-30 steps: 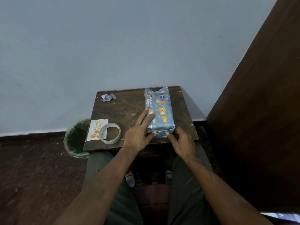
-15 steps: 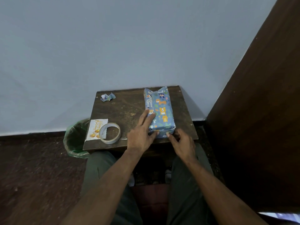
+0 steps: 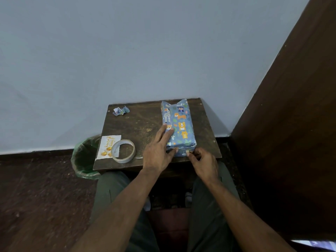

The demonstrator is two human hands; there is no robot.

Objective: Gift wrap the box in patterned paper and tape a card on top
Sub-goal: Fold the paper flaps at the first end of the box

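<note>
Centrally, small wooden table [image 3: 145, 128]. Wrapped box [image 3: 179, 128] at 2 o'clock, steadied for folding near end. Left hand [image 3: 158, 153] lies flat-fingered on its left edge; right hand [image 3: 204, 162] pinches near-end flap. Tape roll [image 3: 123, 150], card [image 3: 107, 147] at 8 o'clock, waiting.

Small dark wooden table [image 3: 145, 124] with wrapped box [image 3: 179, 127], tape roll [image 3: 123, 151], card [image 3: 107, 149], paper scrap [image 3: 121, 111].
</note>
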